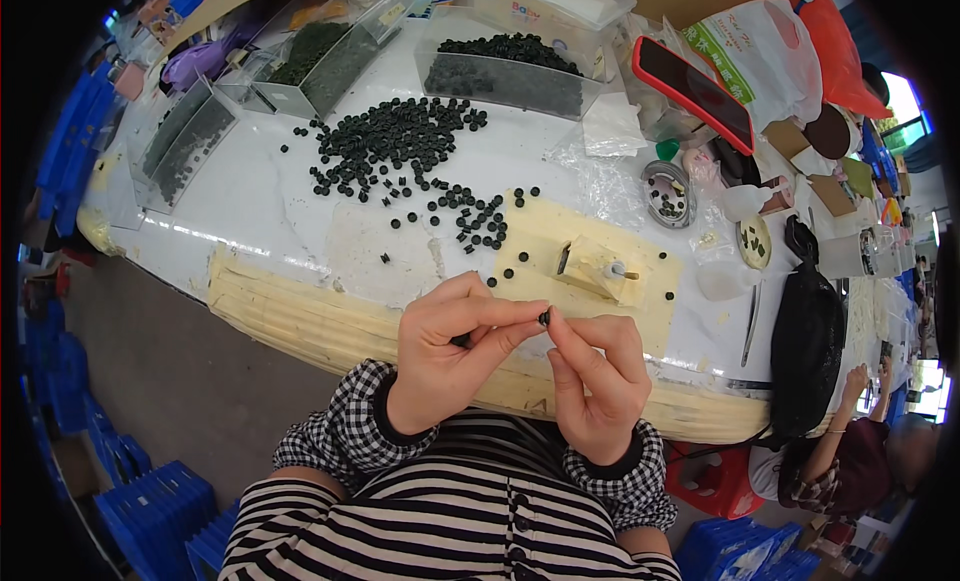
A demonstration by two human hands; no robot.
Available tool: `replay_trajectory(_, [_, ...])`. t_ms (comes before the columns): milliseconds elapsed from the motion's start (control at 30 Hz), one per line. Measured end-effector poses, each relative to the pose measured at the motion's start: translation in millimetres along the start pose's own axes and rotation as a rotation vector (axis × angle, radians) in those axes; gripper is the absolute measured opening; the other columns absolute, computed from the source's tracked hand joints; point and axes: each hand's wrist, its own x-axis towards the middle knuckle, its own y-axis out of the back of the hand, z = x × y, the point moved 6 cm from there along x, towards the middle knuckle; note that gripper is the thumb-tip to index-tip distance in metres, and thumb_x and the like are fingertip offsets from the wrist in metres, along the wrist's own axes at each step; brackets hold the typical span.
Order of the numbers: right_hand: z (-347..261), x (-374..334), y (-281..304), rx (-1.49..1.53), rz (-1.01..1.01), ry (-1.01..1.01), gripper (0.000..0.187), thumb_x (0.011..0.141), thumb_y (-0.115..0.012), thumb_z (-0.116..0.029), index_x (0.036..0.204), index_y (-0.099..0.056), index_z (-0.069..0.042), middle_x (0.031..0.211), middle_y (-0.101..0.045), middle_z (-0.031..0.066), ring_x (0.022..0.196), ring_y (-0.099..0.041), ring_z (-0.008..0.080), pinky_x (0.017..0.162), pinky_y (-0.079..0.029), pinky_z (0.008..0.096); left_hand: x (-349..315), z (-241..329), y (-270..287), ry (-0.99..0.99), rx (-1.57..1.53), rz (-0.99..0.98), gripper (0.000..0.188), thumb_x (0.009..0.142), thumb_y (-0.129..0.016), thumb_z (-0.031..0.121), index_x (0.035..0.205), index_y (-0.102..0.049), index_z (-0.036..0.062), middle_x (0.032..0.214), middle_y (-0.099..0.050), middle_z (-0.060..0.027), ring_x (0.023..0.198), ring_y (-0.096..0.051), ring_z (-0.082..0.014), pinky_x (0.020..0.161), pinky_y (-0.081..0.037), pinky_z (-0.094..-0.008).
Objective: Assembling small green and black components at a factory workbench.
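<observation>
Close to the table's front edge, a small black grooved round part (544,319) sits between the fingertips of both hands. My left hand (445,346) pinches it with thumb and forefinger, and more black shows under its curled fingers, perhaps another part. From the other side my right hand (602,381) is closed, with thumb and fingertips against the same part. Just beyond the hands, a cream taped block (603,271) with a grey-white peg stands on a yellow taped patch (540,231). A large heap of similar black parts (385,141) spreads over the white table, with several strays near the block.
Clear bins (560,93) holding dark parts line the back. A red-cased phone (693,94) leans at the right, near a round dish of parts (668,196), tweezers (750,326) and a black bag (806,351). Another person (850,461) sits at far right.
</observation>
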Motion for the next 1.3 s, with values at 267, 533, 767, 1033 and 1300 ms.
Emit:
replay_trajectory(267, [1, -1, 0, 0.016, -0.012, -0.008, 0.038, 0.072, -0.071, 0.004, 0.11, -0.069, -0.002, 0.088, -0.063, 0.0074, 0.074, -0.057, 0.0226, 0.064, -0.046, 0.0308, 1, 1, -1, -0.021, 0.024, -0.033, 0.029, 0.075, -0.073, -0.005, 0.101, -0.074, 0.0069, 0.065, -0.05, 0.0007, 0.057, -0.041, -0.0067, 0.05, -0.031, -0.0201])
replay_trajectory(533, [2, -1, 1, 0.041, -0.01, -0.042, 0.037, 0.073, -0.071, 0.004, 0.109, -0.069, -0.002, 0.086, -0.063, 0.0074, 0.073, -0.057, 0.0221, 0.064, -0.046, 0.0305, 2, -3, -2, 0.008, 0.011, -0.051, 0.026, 0.075, -0.074, -0.003, 0.099, -0.074, 0.007, 0.064, -0.047, 0.0017, 0.057, -0.039, -0.0064, 0.05, -0.03, -0.0203])
replay_trajectory(767, [3, -2, 2, 0.054, 0.011, -0.03, 0.036, 0.073, -0.071, 0.004, 0.108, -0.07, -0.002, 0.085, -0.062, 0.0071, 0.073, -0.056, 0.0217, 0.064, -0.045, 0.0301, 3, -7, -1, 0.083, -0.058, -0.068, 0.021, 0.077, -0.074, -0.001, 0.096, -0.074, 0.006, 0.065, -0.046, 0.0023, 0.058, -0.04, -0.0059, 0.053, -0.032, -0.0205])
replay_trajectory(1033, [3, -4, 2, 0.068, -0.031, -0.024, 0.034, 0.075, -0.066, 0.007, 0.109, -0.068, 0.0, 0.089, -0.062, 0.01, 0.078, -0.055, 0.0236, 0.07, -0.045, 0.0309, 3, -8, -1, 0.07, -0.062, -0.072, 0.02, 0.077, -0.074, -0.001, 0.096, -0.074, 0.0055, 0.065, -0.046, 0.002, 0.058, -0.041, -0.0058, 0.053, -0.032, -0.02])
replay_trajectory(1300, [4, -3, 2, 0.072, -0.001, -0.019, 0.035, 0.072, -0.072, 0.004, 0.106, -0.07, -0.002, 0.085, -0.063, 0.0069, 0.072, -0.056, 0.0216, 0.063, -0.046, 0.0299, 2, -9, -2, 0.067, -0.072, -0.085, 0.02, 0.077, -0.074, -0.001, 0.096, -0.074, 0.0056, 0.065, -0.046, 0.0026, 0.058, -0.04, -0.0052, 0.052, -0.031, -0.0199])
